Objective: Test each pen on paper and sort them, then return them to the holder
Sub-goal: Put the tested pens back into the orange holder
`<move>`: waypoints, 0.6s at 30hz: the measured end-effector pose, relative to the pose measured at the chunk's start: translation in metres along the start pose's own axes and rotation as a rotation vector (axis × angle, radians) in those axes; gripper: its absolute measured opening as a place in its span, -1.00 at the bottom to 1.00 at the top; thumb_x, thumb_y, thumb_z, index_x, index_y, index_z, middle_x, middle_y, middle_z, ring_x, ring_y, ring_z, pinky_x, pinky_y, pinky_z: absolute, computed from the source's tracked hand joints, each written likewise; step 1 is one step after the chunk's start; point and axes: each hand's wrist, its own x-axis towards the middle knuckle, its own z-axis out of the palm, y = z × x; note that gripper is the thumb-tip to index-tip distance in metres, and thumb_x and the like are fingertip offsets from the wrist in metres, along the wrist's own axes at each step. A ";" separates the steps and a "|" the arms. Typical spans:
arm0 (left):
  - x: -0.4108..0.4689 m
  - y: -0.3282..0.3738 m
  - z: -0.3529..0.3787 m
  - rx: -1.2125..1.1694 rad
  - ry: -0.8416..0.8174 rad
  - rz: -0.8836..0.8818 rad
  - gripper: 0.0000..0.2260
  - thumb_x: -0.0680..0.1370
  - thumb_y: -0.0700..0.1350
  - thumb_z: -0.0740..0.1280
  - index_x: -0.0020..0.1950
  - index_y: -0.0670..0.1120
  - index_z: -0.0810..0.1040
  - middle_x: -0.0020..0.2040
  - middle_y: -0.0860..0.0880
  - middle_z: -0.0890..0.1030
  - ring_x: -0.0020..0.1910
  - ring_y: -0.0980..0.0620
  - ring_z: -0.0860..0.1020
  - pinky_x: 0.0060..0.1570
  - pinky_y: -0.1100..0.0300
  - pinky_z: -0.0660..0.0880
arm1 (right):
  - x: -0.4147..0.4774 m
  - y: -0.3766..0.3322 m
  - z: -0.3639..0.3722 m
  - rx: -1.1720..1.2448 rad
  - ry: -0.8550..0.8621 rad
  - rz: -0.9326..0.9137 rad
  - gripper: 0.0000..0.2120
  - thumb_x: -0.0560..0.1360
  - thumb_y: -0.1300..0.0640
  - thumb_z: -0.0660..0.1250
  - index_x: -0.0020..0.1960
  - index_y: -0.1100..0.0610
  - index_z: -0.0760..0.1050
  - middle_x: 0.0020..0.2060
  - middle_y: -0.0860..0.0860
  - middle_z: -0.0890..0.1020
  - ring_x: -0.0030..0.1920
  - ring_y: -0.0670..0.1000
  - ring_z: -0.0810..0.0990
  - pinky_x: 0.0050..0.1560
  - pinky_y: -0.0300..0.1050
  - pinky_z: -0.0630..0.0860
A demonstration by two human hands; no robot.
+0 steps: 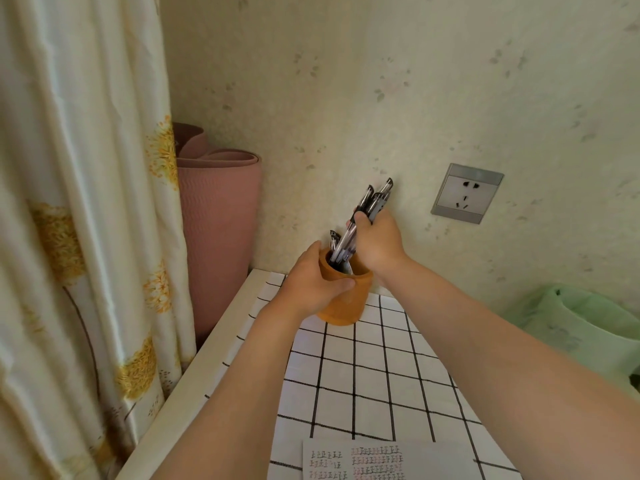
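Note:
An orange-brown cylindrical pen holder (346, 303) stands at the far edge of the table, close to the wall. My left hand (311, 282) wraps around its left side and rim. My right hand (375, 242) grips a bundle of clear-barrelled pens with dark caps (372, 202), their lower ends inside the holder and their caps pointing up and right. One more pen (334, 239) leans in the holder, apart from the bundle. A sheet of paper (381, 460) with rows of handwritten marks lies at the near edge of the table.
The table (374, 375) has a white cloth with a black grid. A rolled pink mat (218, 216) stands against the wall on the left, beside a flowered curtain (79, 237). A wall socket (465, 194) is at the right; a green bag (581, 327) sits lower right.

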 end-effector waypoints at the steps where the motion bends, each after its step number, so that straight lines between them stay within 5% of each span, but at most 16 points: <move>1: -0.001 0.000 0.000 0.004 0.007 0.008 -0.52 0.47 -0.08 0.52 0.20 0.16 0.30 0.01 0.29 0.42 -0.01 0.32 0.42 -0.16 0.46 0.29 | -0.002 0.001 0.000 -0.038 -0.002 -0.007 -0.74 0.66 0.07 0.15 0.14 0.24 0.48 -0.08 0.09 0.64 -0.17 0.01 0.60 -0.34 -0.23 0.41; 5: -0.002 -0.001 -0.003 0.079 0.026 0.051 -0.50 0.45 -0.03 0.51 0.35 0.09 0.45 0.21 0.11 0.48 0.20 0.13 0.47 -0.03 0.33 0.35 | -0.008 0.007 -0.001 -0.178 -0.055 -0.073 -0.82 0.66 0.10 0.17 -0.02 0.19 0.44 -0.30 0.00 0.51 -0.30 -0.04 0.48 -0.37 -0.24 0.34; 9: -0.004 0.001 -0.005 -0.031 0.006 0.036 -0.49 0.49 -0.14 0.50 0.26 0.20 0.29 0.04 0.36 0.42 -0.01 0.48 0.44 -0.17 0.58 0.35 | -0.011 0.017 0.004 -0.454 -0.228 -0.169 -0.80 0.60 0.04 0.25 -0.02 0.15 0.56 -0.19 0.06 0.64 -0.15 0.08 0.61 -0.16 -0.07 0.51; 12: -0.006 0.009 -0.006 -0.067 0.002 0.086 -0.50 0.54 -0.25 0.41 0.17 0.32 0.33 0.00 0.39 0.46 -0.05 0.52 0.47 -0.18 0.60 0.37 | -0.009 0.022 0.007 -0.560 -0.253 -0.241 -0.84 0.51 -0.02 0.34 -0.03 0.06 0.56 -0.24 -0.02 0.60 -0.19 0.05 0.58 -0.17 -0.06 0.47; 14: -0.003 0.008 -0.006 -0.063 0.006 0.093 -0.52 0.55 -0.29 0.32 0.25 0.26 0.40 0.06 0.32 0.55 0.03 0.42 0.52 -0.12 0.53 0.42 | -0.009 0.025 0.009 -0.526 -0.247 -0.242 -0.77 0.48 -0.05 0.37 0.08 0.03 0.53 -0.17 -0.01 0.57 -0.13 0.05 0.57 -0.14 -0.07 0.45; 18: -0.002 0.007 -0.008 -0.045 0.015 0.073 -0.49 0.59 -0.27 0.25 0.41 0.23 0.34 0.09 0.40 0.48 0.03 0.58 0.43 -0.13 0.63 0.34 | -0.013 0.025 0.007 -0.414 -0.202 -0.238 -0.53 0.53 0.07 0.38 0.39 0.08 0.34 -0.02 0.04 0.56 0.04 0.08 0.59 0.07 -0.03 0.52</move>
